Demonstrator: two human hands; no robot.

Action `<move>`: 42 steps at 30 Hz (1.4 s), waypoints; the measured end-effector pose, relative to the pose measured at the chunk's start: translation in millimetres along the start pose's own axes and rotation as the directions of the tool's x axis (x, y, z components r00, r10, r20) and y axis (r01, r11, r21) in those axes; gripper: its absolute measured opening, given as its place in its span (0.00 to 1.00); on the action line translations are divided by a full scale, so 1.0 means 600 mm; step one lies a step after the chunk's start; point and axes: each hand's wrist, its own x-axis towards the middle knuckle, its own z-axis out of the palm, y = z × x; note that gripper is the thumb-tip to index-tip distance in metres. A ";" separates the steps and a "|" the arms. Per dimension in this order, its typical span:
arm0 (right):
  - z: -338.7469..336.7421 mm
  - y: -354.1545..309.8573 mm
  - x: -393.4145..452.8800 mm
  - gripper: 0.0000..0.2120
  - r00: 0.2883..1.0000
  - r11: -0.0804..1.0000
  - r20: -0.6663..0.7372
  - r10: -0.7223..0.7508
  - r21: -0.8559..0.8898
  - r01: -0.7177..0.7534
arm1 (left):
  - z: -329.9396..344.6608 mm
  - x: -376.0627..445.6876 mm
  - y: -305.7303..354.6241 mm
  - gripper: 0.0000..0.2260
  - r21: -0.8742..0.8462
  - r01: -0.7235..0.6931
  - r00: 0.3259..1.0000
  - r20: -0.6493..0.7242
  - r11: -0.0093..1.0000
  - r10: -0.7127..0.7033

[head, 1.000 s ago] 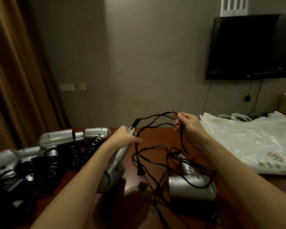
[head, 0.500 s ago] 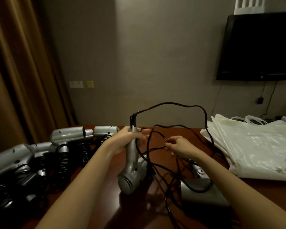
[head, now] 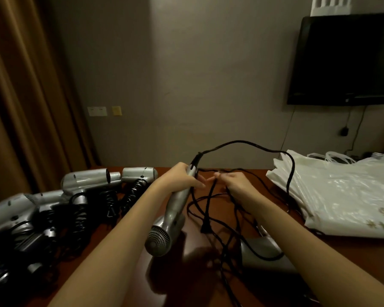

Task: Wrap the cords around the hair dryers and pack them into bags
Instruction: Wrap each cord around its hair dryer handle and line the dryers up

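The right hand (head: pixel 235 182), which a second ago pinched the thin black cord (head: pixel 248 144) high and well away from the left hand (head: pixel 182 180), has come in until its fingers (head: pixel 220 175) nearly touch the left hand's. The silver hair dryer (head: pixel 171 218) gripped by the left hand has swung from a slant towards upright, handle up, grille down over the surface (head: pixel 242 171). The cord's loop now arches higher.

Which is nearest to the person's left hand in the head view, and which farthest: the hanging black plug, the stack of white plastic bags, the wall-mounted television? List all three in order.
From the left hand:
1. Hanging black plug, just below and right of it, over the table.
2. Stack of white plastic bags, on the table's right side.
3. Wall-mounted television, high on the far wall, right.
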 end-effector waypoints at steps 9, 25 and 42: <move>-0.066 -0.020 0.029 0.09 0.978 0.713 0.035 0.207 0.679 -0.176 | 0.000 0.010 -0.061 0.18 0.266 0.037 0.995 -0.098 0.963 -0.011; -0.040 -0.036 0.005 0.18 0.841 0.510 0.296 -0.453 -0.688 0.516 | 0.064 0.017 0.011 0.08 0.524 -0.289 0.951 0.064 0.801 0.301; -0.067 0.099 -0.002 0.08 0.954 0.930 0.035 -0.298 -0.217 0.298 | 0.055 0.010 -0.128 0.30 0.169 -0.074 0.974 -0.198 0.983 0.107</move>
